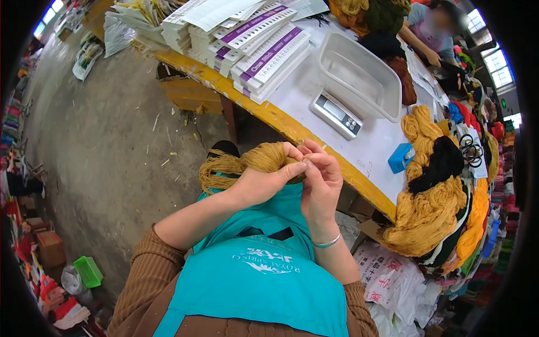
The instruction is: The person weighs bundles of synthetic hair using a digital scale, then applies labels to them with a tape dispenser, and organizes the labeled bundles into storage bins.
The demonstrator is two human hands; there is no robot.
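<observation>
The lone head-worn view looks forward and down; yarn bundle (265, 158) close below.

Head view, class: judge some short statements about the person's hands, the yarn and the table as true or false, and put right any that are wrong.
1. The left hand holds a tan yarn bundle. True.
2. The silver bracelet is on the left wrist. False: it is on the right wrist.
3. The digital scale is on the table, beside the plastic bin. True.
4. The apron is red. False: it is turquoise.
5. Black yarn lies across the golden yarn on the table. True.
6. The blue dispenser sits inside the plastic bin. False: it is on the table, next to the golden yarn.
</observation>
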